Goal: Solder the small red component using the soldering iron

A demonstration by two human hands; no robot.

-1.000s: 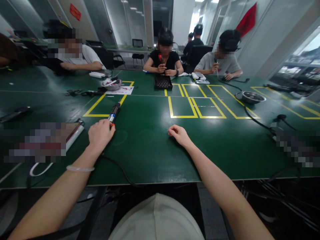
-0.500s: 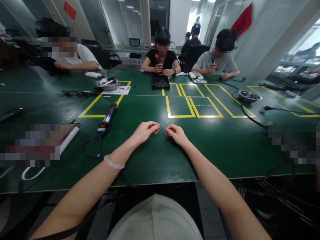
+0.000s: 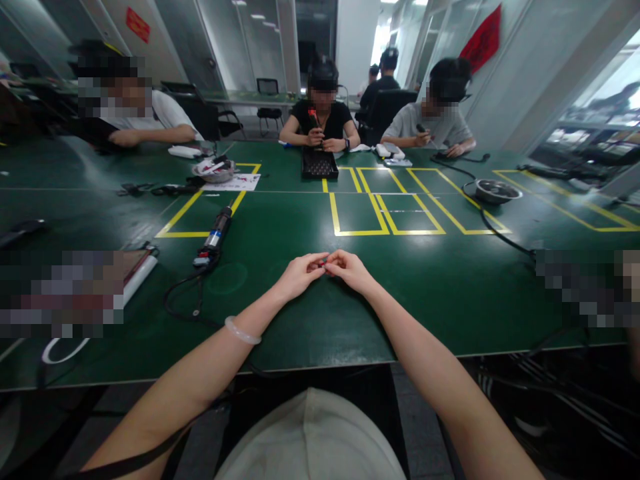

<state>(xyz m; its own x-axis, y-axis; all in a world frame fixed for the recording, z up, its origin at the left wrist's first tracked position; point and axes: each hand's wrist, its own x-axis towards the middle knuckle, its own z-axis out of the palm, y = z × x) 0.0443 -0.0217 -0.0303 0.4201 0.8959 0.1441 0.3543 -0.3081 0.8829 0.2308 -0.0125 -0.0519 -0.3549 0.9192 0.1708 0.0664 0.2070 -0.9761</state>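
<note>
Left hand [image 3: 300, 275]: fingertips pinched the small part [image 3: 323, 265].
Right hand [image 3: 350, 270]: pinched the same part, touching the left hand.
Small part: apparently reddish; was held low over the table [image 3: 310, 327].
Electric screwdriver [image 3: 216, 235]: lay apart, leftward.

The left hand [image 3: 300, 275] has let go of the black corded electric screwdriver [image 3: 216, 235]. It now meets the right hand [image 3: 350, 268], fingertips touching.

Tiny reddish part [image 3: 323, 265], mostly hidden, pinched btw left hand [image 3: 299, 275] & right hand [image 3: 351, 269], low over table [image 3: 295, 220].
</note>
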